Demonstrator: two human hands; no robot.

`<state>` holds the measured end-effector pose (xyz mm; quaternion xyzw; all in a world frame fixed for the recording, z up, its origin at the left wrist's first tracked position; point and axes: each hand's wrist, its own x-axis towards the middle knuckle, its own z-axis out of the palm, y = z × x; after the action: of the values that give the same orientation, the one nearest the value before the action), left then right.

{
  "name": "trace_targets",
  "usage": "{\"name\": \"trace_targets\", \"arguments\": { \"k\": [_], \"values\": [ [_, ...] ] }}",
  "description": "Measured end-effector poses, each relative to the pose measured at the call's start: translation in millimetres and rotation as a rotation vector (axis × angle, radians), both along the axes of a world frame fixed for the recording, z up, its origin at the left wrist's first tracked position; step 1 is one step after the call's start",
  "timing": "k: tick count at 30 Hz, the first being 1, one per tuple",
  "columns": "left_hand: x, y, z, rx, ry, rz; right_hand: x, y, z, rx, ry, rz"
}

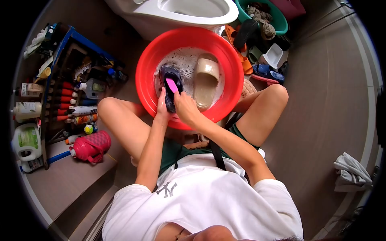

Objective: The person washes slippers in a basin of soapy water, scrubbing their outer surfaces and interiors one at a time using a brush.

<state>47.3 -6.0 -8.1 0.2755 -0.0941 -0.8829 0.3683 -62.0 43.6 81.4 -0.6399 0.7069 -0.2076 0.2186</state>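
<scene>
A red basin [146, 60] between my knees holds foamy, whitish water [185, 60]. My left hand [162, 105] grips the left side of a dark navy slide sandal [170, 74], which has suds on its strap. In my right hand [185, 107] is a pink brush [172, 85], laid against the sandal's footbed; its bristles are hidden. To the right, a beige slide sandal [206, 82] rests in the same basin, touched by neither hand's fingertips as far as I can see.
A white toilet [189, 18] stands behind the basin. At the upper right are a green tub [283, 28] with cloth in it and a pile of footwear [267, 72]. A rack of bottles [66, 96] and a pink thermos [91, 146] are on the left.
</scene>
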Motion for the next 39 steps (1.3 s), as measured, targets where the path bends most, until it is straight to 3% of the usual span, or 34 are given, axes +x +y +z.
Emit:
{"name": "trace_targets", "arguments": {
  "k": [6, 10, 12, 17, 24, 28, 33, 39],
  "values": [
    [-9.8, 11.0, 22.7, 0.078, 0.018, -0.133, -4.4, -12.7, -12.2, -0.001, -0.046, -0.071],
    [-19.0, 22.6, 20.5, 0.031, -0.205, -0.013, -7.6, -54.3, -51.2, -0.014, -0.056, -0.146],
    [-5.2, 15.5, 4.2, -0.075, -0.02, -0.158, -13.2, -70.2, -59.1, -0.07, 0.027, -0.113],
    [-11.0, 18.9, 11.9, -0.018, -0.18, -0.093, -20.2, -68.1, -69.4, -0.008, 0.323, 0.125],
    [-18.4, 17.6, 36.6, 0.135, -0.115, 0.028, -32.0, -7.1, -50.0, 0.026, 0.137, 0.107],
    [-8.5, 16.0, 23.0, 0.006, 0.011, -0.026, -37.1, 33.9, -38.5, 0.019, 0.016, 0.17],
    [-11.3, 17.4, 11.5, 0.012, -0.009, -0.015, -18.5, 66.0, -3.0, 0.105, 0.142, 0.094],
    [-21.5, 25.1, 4.3, -0.035, -0.125, -0.053, -4.5, 7.3, -50.4, 0.008, 0.395, -0.057]
  ]
}}
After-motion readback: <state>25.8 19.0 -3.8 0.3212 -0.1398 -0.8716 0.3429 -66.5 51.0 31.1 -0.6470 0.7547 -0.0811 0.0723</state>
